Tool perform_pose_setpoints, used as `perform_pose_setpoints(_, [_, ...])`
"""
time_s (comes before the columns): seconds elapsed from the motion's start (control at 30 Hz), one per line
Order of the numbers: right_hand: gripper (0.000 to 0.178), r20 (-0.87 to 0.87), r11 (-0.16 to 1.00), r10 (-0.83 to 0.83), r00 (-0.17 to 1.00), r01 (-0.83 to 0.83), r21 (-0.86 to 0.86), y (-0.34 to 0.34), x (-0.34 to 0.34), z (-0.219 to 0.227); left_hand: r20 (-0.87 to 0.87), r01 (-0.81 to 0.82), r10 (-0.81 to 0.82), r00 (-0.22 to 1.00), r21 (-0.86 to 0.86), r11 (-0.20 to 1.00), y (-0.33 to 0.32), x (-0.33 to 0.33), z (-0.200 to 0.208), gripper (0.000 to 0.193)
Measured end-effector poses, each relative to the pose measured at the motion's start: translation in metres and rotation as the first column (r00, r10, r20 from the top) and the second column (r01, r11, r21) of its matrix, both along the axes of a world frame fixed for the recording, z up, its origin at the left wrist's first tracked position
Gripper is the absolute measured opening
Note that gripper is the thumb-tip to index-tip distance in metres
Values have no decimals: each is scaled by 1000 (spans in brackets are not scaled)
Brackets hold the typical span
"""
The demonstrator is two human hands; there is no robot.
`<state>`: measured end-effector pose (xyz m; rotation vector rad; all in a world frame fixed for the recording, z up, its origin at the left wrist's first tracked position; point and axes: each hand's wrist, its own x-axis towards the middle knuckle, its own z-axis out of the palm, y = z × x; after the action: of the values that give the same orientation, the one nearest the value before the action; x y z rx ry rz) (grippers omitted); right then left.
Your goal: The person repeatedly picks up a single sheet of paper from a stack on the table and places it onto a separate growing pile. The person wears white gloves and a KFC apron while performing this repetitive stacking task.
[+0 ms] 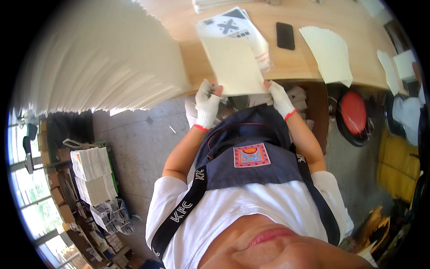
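Observation:
A cream paper sheet, or a thin stack of them, is held by its near corners between my two hands. My left hand, in a white glove with bare fingertips and a red cuff, pinches the left corner. At the right corner, my right hand grips it in a matching glove. The far end of the paper overlaps a pile of printed white sheets with a dark cross-shaped figure, lying on the wooden table. Whether I hold one sheet or several cannot be told.
A tall stack of pale paper rises at the left. A dark phone and fanned cream sheets lie to the right on the table. Below stands a red round stool. Bundled paper sits on the left.

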<state>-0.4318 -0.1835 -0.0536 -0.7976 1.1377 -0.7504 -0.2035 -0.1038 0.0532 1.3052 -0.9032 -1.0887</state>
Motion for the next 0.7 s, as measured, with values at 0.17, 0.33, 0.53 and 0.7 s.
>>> perform_pose_setpoints(0.17, [22, 452, 991, -39, 891, 94, -99, 13, 35, 71, 783, 309, 49, 621, -302, 902, 26, 21, 136, 23])
perform_pose_setpoints(0.33, [22, 502, 837, 220, 836, 103, -538, -4, 59, 225, 802, 350, 329, 499, -534, 769, 55, 53, 268, 28])
perform_pose_setpoints(0.53, [27, -13, -183, 123, 992, 9, -983, -38, 142, 413, 216, -100, 793, 570, -939, 328, 74, 148, 388, 29])
perform_pose_setpoints(0.7, [20, 208, 505, 484, 850, -77, -859, -44, 236, 527, 621, -142, 753, -215, -783, 606, 44, 256, 466, 33])
